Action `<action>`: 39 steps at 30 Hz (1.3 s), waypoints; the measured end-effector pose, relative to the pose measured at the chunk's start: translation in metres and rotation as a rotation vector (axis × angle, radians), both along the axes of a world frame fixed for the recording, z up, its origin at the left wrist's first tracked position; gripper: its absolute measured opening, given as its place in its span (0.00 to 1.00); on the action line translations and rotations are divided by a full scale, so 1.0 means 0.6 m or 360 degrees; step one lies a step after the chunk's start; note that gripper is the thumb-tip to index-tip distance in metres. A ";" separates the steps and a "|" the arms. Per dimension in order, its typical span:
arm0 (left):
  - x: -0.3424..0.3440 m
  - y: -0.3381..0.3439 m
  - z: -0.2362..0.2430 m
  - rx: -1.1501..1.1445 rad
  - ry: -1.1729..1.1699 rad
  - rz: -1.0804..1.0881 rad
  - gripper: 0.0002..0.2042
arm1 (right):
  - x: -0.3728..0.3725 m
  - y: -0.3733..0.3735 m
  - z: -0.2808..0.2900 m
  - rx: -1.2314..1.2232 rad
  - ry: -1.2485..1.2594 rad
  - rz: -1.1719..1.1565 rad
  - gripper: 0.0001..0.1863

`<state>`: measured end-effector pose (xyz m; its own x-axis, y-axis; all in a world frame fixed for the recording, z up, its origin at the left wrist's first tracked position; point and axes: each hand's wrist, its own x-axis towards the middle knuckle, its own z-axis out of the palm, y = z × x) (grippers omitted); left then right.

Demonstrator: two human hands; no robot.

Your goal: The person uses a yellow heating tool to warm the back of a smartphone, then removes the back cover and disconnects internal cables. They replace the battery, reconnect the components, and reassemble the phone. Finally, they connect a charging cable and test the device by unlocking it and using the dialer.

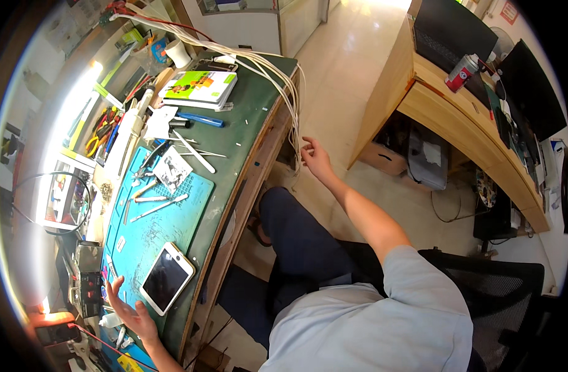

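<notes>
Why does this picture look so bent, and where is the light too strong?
Head view: fisheye distortion bows the wooden desk at right, and black fills the corners; head view: the light strip at left burns out to white; head view: the floor glares at the top edge, while the white phone keeps a clear outline.

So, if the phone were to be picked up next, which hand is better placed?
The left hand, I'd judge: it is open, empty and right beside the phone. The right hand is farther off, out past the edge of the table, near the cables.
</notes>
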<state>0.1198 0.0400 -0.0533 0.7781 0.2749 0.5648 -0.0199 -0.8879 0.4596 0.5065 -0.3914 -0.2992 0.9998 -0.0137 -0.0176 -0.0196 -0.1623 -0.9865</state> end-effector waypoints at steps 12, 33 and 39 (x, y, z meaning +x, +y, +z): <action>0.011 -0.010 0.005 0.0032 -0.0246 0.0082 0.38 | -0.080 -0.182 -0.255 -0.1500 0.0158 0.0147 0.18; 0.104 -0.413 -0.085 -0.1412 0.0810 -0.1119 0.35 | -0.265 -0.037 0.376 0.0448 0.0304 0.1003 0.32; 0.053 -0.369 -0.125 -0.2750 0.1634 -0.1520 0.24 | -0.220 -0.057 0.379 -0.0220 0.0820 0.1600 0.32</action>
